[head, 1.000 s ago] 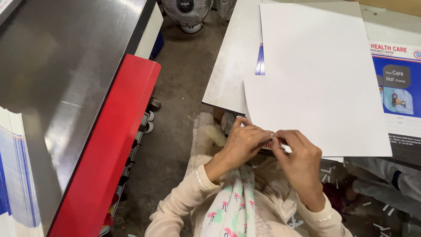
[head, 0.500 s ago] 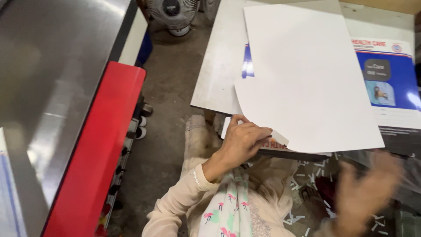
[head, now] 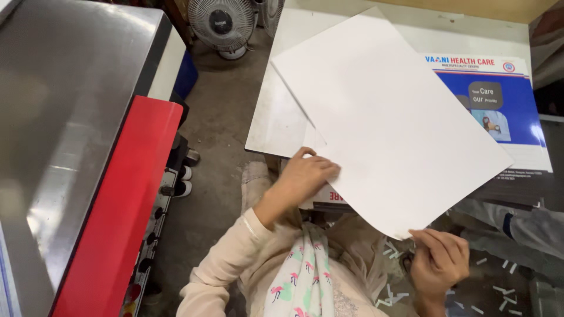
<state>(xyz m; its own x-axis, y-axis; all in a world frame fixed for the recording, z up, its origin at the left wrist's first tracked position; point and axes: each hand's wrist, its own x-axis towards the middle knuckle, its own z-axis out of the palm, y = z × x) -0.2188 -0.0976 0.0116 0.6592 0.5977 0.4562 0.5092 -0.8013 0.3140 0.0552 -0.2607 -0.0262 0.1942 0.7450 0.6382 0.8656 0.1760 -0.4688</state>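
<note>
One large white sheet point(head: 388, 117) lies tilted across the stack of printed blue-and-white posters point(head: 499, 100), its near corner pinched in the fingers of the right hand point(head: 437, 261), while the left hand point(head: 305, 176) rests flat and unclenched on its left edge, gripping nothing as far as the angle lets one tell. Beyond the left hand the sheets sit on a pale board point(head: 276, 123), and further to that side stands a grey metal machine point(head: 64, 117) with a red front panel point(head: 117, 217). Small paper trimmings point(head: 393, 249) are scattered just beside the right hand, and a floor fan point(head: 223, 23) stands well beyond both hands.
</note>
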